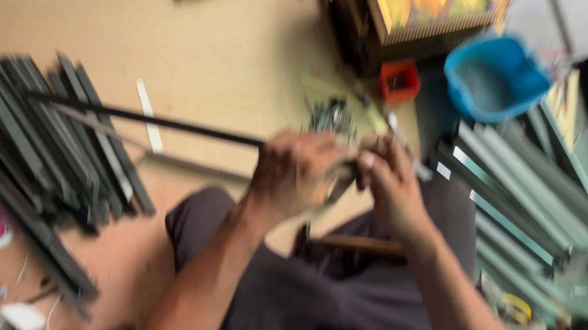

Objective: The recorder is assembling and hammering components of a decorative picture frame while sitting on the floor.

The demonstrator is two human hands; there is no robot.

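Both hands on one dark strip

Left hand [291, 172] clenches the long, thin black strip [154, 121]; right hand [391, 190] pinches its blurred end.

A tan floor [233, 49] bears dark strip piles [44, 145], a blue tub [494, 78] and a red box [399, 80].

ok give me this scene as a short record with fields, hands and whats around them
left hand: closed around a long thin black strip that runs out to the left
right hand: fingers meet the left hand at the strip's end; blurred
left side: pile of dark strips on the brown floor
right side: stack of grey-green strips
beyond: blue tub, small red box
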